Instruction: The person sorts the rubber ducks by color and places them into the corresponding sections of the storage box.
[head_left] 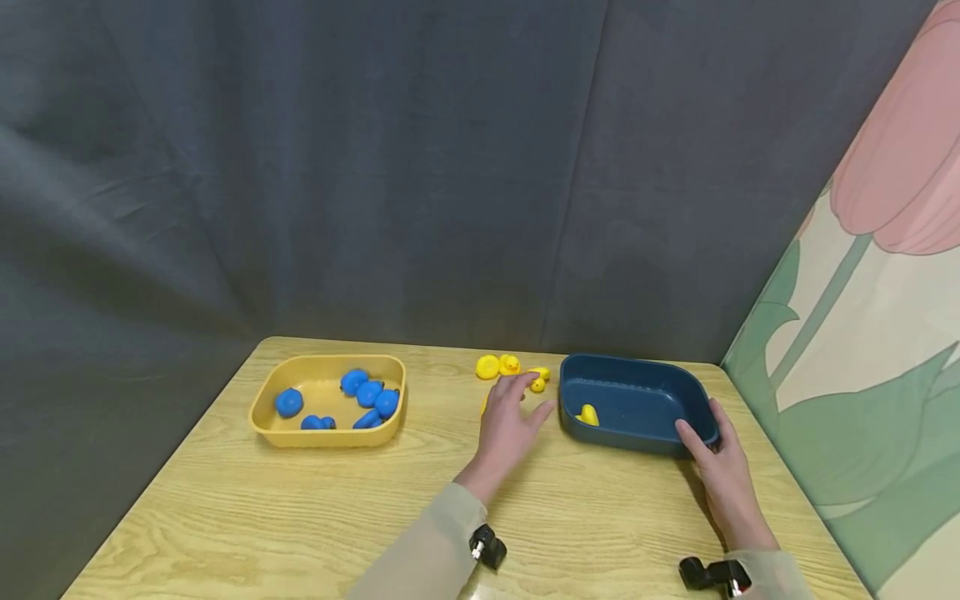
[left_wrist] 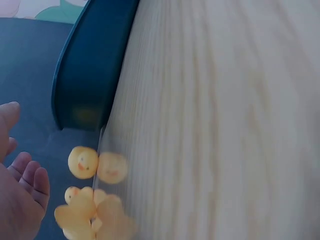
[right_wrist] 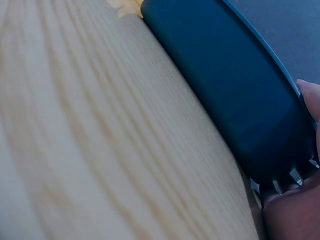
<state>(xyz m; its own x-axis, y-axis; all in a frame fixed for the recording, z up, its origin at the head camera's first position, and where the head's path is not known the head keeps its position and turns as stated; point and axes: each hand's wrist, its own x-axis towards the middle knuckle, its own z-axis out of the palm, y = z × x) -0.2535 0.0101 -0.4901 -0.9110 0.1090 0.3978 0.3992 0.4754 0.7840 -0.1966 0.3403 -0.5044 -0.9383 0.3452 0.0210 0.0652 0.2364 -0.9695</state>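
A pale wood-grain table (head_left: 360,517) lies beneath both hands. The dark-blue, rounded rectangular tray (head_left: 633,396) stands right of the left hand (head_left: 506,429); the right hand (head_left: 729,479) grips its right end, thumb over the rim. A yellow, rounded rectangular tray (head_left: 326,439) sits left of the left hand, holding small rounded blue toys (head_left: 288,402). The left hand is loose and empty, small yellow toy ducks (head_left: 509,364) just beyond its fingers; another small yellow toy (head_left: 590,414) lies in the dark-blue tray, left of the right hand.

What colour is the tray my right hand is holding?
The tray is plain dark blue, showing best in the head view.
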